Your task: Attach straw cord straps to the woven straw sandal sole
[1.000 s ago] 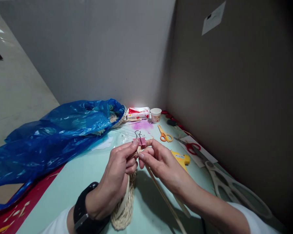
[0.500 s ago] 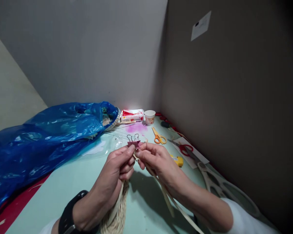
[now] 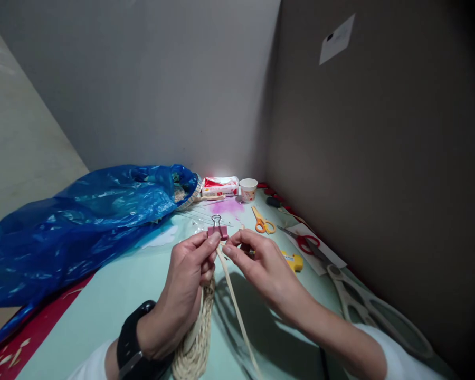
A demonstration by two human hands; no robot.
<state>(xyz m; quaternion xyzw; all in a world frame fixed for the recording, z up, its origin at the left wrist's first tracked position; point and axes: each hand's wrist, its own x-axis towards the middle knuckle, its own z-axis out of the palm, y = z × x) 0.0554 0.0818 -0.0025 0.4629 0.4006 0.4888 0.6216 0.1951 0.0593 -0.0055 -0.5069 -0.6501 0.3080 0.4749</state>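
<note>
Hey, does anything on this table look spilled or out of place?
Yes: a blotchy pink-purple stain marks the pale green tabletop in front of the red-and-white packet. It's odd against the pale surface, perhaps spilled colour; I can't see its source.

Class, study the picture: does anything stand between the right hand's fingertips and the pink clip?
Nothing visible does. The right hand is close beside the right end of the pink clip; the left hand has its thumb at the clip's lower edge, not between them.
</note>
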